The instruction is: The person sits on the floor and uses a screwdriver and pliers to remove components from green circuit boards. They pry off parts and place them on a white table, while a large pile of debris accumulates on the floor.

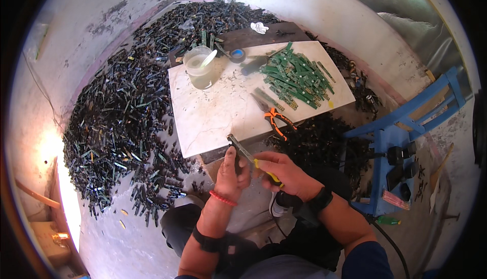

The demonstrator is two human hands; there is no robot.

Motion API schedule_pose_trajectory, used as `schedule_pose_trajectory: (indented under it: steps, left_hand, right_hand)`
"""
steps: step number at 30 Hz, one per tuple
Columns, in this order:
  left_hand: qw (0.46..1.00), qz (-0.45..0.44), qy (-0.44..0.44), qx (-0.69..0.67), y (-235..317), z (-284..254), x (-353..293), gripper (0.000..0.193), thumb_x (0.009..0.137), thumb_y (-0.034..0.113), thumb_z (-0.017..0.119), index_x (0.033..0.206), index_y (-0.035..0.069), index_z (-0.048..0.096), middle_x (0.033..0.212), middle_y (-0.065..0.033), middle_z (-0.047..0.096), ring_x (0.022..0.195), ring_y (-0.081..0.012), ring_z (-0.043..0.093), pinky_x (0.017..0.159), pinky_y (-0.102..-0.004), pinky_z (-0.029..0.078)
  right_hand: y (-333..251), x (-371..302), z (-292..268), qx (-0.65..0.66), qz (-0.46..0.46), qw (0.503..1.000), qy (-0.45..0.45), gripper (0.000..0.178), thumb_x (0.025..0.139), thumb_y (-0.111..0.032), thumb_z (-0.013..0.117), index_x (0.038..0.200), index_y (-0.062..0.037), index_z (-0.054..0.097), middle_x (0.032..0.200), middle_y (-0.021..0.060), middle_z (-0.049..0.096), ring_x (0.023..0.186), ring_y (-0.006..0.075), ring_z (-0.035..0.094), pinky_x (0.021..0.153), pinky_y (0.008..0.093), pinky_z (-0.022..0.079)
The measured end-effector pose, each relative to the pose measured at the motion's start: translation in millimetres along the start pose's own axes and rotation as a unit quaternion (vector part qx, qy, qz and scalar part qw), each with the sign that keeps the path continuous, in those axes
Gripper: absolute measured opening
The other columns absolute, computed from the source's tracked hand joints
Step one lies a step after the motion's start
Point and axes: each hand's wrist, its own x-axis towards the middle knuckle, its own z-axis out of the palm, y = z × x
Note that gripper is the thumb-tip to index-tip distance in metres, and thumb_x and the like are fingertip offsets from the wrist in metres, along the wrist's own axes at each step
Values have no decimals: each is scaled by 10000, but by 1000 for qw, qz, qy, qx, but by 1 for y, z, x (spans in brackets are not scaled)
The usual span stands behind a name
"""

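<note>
My left hand is closed around a narrow dark strip, held up at the near edge of the white board. In my right hand is a tool with a yellow and black handle. A slim greyish length runs from the right fingers to the strip's upper end; whether it is the tool's blade or part of the strip, I cannot tell. Pliers with orange and black handles lie open on the board's near right edge. Behind them is a heap of green circuit board strips.
On the board stand a clear tub of cloudy liquid with a white spoon and a blue-centred tape roll. Dark strips cover the floor at left and behind. A blue chair stands right, holding black devices.
</note>
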Motion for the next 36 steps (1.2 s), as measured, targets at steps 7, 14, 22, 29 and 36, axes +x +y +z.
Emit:
schedule_pose_trajectory:
  steps: [7,14,22,29,36]
  left_hand:
    - [999,-17,-22,-34,1,1,-2,444,941,545,401,721,160,431,449,13,313,347,-99,215,354,-246,196]
    - [997,-33,-40,-50,0,-6,2,439,946,543,387,719,170,434,452,17,303,350,-107,217,362,-261,192]
    - [998,-38,-36,-46,3,5,-9,442,955,525,382,721,158,456,442,31,284,345,-104,201,350,-242,206]
    - [996,-44,-44,-56,1,1,-8,440,950,520,400,715,157,480,439,24,301,342,-103,208,354,-246,202]
    - [993,-29,-46,-104,12,-12,-7,452,957,514,383,667,174,455,430,32,281,346,-103,211,368,-262,196]
  right_hand:
    - [26,18,-9,-331,-245,909,62,345,918,-179,535,1240,-53,530,738,114,611,548,211,581,465,315,418]
    - [24,12,2,-585,-369,695,194,303,845,-123,580,1138,-50,599,689,182,575,597,356,575,513,344,472]
    - [-14,-2,-3,-117,1,993,-6,275,927,-232,525,1099,-25,584,632,-9,512,465,88,455,411,239,334]
    - [-9,-1,-5,-211,-53,976,-20,233,938,-208,503,985,-16,626,573,-21,469,465,51,404,426,226,295]
    - [-22,2,-35,-406,-208,889,40,297,868,-173,585,1084,30,606,652,33,572,550,109,493,512,264,405]
